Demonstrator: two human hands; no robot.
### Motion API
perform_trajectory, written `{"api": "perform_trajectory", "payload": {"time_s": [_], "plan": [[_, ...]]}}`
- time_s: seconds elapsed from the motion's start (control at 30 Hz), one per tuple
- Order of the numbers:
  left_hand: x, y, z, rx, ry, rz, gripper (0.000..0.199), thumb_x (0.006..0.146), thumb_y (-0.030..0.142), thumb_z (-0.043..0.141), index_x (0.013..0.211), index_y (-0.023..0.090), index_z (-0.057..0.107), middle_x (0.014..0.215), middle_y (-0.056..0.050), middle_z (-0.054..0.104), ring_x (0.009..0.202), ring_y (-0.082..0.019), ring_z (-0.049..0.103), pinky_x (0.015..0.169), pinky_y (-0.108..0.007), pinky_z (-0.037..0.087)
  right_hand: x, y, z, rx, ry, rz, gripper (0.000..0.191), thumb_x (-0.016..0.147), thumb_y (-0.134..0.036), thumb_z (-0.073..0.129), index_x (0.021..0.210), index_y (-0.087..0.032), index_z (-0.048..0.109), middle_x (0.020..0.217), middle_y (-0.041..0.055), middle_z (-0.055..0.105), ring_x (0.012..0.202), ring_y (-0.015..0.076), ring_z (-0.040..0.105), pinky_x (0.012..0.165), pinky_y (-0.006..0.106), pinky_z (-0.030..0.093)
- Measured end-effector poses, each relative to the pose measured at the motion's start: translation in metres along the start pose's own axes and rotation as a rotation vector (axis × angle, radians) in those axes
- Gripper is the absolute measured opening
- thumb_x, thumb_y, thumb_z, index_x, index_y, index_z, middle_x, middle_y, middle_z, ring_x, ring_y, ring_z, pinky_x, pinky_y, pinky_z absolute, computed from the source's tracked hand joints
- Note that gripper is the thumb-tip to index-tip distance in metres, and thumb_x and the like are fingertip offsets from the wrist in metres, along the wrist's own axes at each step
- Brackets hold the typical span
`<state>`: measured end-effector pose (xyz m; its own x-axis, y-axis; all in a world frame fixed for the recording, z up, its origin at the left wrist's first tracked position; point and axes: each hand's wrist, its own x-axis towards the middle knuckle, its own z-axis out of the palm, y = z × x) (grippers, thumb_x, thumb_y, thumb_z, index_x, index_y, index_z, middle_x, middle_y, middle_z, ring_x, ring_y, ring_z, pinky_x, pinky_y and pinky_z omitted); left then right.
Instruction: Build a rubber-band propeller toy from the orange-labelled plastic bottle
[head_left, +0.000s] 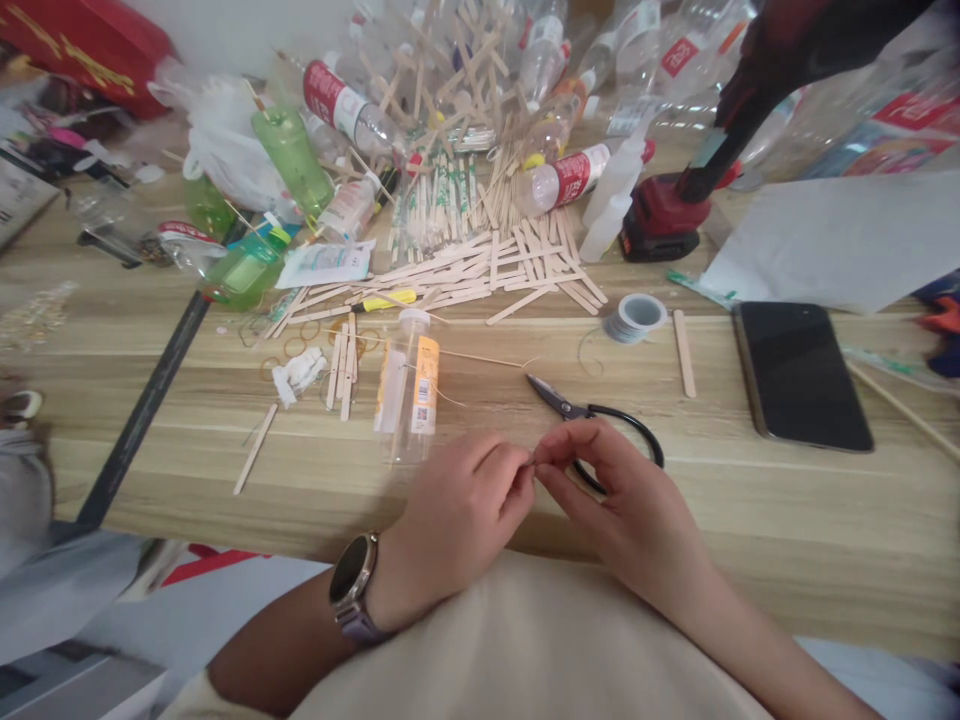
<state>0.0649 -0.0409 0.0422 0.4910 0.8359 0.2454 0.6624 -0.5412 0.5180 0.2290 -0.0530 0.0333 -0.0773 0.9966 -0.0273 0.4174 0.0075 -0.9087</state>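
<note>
My left hand (472, 505) and my right hand (611, 485) meet near the front edge of the table, fingertips pinched together. Something small and dark shows between them, too small to name. Black-handled scissors (568, 405) lie just beyond, partly hidden behind my right hand. Ahead of my left hand a clear plastic bottle (409, 390) with an orange label has a thin wooden skewer (480, 357) and a fine wire at it. To its left lie several popsicle sticks (345, 365) and a crumpled white piece (300, 375). A watch (354, 585) is on my left wrist.
A phone (802, 375), a spool (636, 318) of grey thread or wire and a single stick (684, 352) lie right. Behind are a yellow-handled tool (386, 300), a heap of popsicle sticks (480, 270), green bottles (292, 160) and a red-and-black power tool (667, 210).
</note>
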Motion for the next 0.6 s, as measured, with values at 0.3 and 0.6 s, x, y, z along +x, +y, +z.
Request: {"api": "perform_trajectory", "payload": {"time_s": [0.3, 0.6], "plan": [[-0.0011, -0.0034, 0.0032, -0.104, -0.008, -0.150, 0.012, 0.085, 0.012, 0.049, 0.080, 0.018, 0.058, 0.069, -0.001, 0.061, 0.063, -0.014, 0.054, 0.058, -0.026, 0.042, 0.0025, 0.0015, 0.0025, -0.099, 0.019, -0.077, 0.016, 0.084, -0.019, 0.054, 0.075, -0.025, 0.042, 0.073, 0.0000, 0.067, 0.065, 0.0157, 0.063, 0.055, 0.026, 0.047], [0.0031, -0.0094, 0.0019, -0.582, -0.189, -0.529, 0.012, 0.086, 0.021, 0.048, 0.079, 0.019, 0.058, 0.066, 0.004, 0.058, 0.061, -0.012, 0.053, 0.057, -0.024, 0.041, 0.0057, 0.0029, 0.0021, -0.217, -0.027, -0.290, 0.016, 0.090, -0.015, 0.044, 0.077, -0.025, 0.045, 0.075, 0.0021, 0.067, 0.069, 0.0172, 0.064, 0.062, 0.029, 0.048]]}}
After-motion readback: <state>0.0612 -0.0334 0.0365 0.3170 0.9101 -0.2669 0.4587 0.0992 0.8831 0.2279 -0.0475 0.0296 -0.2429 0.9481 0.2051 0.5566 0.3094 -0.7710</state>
